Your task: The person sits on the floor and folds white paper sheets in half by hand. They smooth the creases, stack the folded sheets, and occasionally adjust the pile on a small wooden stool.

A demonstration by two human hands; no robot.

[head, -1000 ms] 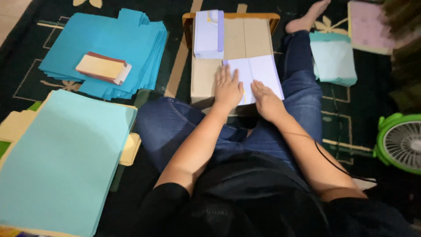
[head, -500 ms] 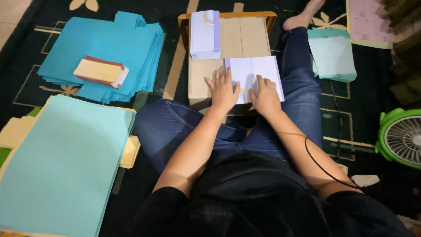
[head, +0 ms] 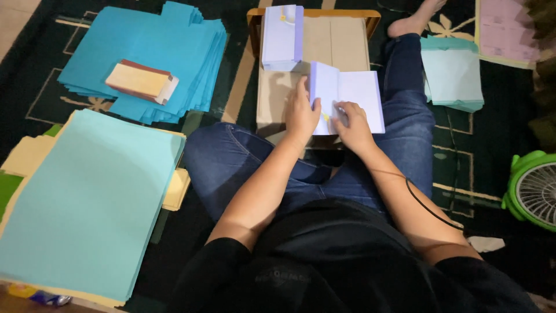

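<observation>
Pale lavender paper, folded like an open booklet point(head: 346, 97), lies on a low cardboard-brown desk point(head: 341, 43) in front of the seated person, as the head camera sees it. The left hand point(head: 301, 113) presses flat on the booklet's left edge, fingers spread and open, lifting that leaf slightly. The right hand point(head: 350, 119) rests just beside it on the lower part of the same sheet, fingers curled, pinching a small yellowish bit against the paper; the two hands are close together. Further back on the desk stands a stack of finished lavender folds point(head: 282, 36). On the dark patterned carpet point(head: 231, 69) to the left lie a heap of bright blue sheets point(head: 191, 52) with a tan block point(head: 141, 81) on top, and nearer, a big stack of light teal sheets point(head: 92, 197). To the right lie a smaller teal pile point(head: 453, 78) and a green fan point(head: 533, 188).
</observation>
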